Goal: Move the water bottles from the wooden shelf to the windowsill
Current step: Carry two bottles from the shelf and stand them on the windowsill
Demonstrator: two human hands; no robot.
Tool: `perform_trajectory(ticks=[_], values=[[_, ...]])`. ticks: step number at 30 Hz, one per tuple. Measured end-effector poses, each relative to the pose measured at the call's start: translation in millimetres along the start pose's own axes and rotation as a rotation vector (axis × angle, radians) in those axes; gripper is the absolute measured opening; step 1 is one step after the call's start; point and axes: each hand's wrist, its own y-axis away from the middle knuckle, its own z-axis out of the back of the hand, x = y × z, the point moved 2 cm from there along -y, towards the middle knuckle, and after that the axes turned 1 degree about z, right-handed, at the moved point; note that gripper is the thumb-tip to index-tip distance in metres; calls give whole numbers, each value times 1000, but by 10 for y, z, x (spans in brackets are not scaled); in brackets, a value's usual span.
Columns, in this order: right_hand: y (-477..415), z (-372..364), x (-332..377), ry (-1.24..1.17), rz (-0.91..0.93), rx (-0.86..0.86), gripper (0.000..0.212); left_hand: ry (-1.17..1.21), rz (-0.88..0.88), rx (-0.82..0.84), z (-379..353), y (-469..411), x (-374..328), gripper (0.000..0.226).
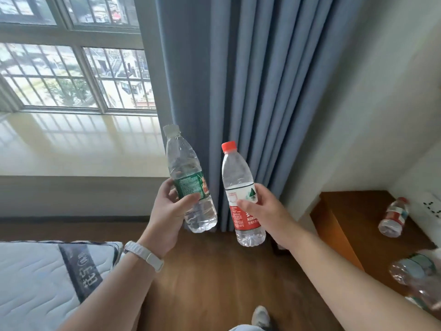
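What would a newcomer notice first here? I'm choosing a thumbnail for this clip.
Two water bottles held up mid-frame: the left hand grips the green-label bottle, the right hand the red-cap bottle, before the blue curtain. Behind, at left, is the glossy windowsill; at right, another bottle lies on the wooden shelf.

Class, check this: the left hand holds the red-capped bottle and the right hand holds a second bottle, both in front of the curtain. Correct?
Not quite. In the head view the left hand holds the green-labelled, white-capped bottle; the red-capped bottle is in the right hand. Both are before the curtain.
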Motion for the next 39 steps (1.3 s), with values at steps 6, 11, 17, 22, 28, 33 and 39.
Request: perform_trajectory(ticks=[6,11,17,22,28,33,39], values=[[-691,-233,-24,-65,-13,160,36,-37,1,-139,217,-306,-96,60],[-1463,-333,-2,-105,-15,314,41,-75,-24,-286,317,-762,-214,85],[-2360,-167,148,8,49,431,53,-70,-48,-436,186,-1428,-342,84],[-2957,-146,272,7,75,545,45,-50,-105,-516,87,-1789,-466,76],[-3348,-498,450,-73,55,670,47,-15,-152,-661,278,-1833,-645,76],[-3614,-899,546,-62,48,739,47,-6,-187,-765,669,-1836,-771,76],[-3948,-1605,530,21,36,802,42,41,-200,-828,1428,-1958,-831,93]])
